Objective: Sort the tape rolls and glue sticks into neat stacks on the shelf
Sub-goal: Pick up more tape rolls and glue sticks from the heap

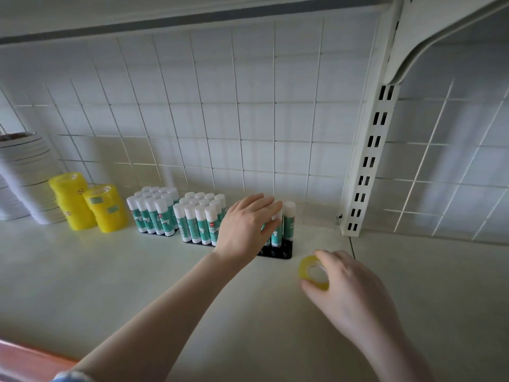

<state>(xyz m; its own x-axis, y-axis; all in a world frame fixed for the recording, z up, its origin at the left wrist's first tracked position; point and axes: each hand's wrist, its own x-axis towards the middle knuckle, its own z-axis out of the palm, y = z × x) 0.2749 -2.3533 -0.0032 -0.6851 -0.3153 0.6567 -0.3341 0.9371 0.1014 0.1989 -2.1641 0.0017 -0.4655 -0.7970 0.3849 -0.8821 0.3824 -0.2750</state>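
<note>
My right hand [347,290] grips a small yellow tape roll [312,271] at the shelf surface, right of the glue sticks. My left hand [245,227] reaches over the right end of the glue stick rows, its fingers wrapped round a glue stick [276,230] standing in the black tray [283,250]. Another stick [289,219] stands just right of it. Two blocks of white-capped, teal-labelled glue sticks [199,219] stand upright to the left. Two stacks of yellow tape rolls [88,206] stand further left.
A tall stack of white tape rolls [27,177] fills the far left. A wire grid backs the cream shelf [137,285]. A slotted white upright with a bracket [366,161] rises at the right, with a thin cable beside its foot.
</note>
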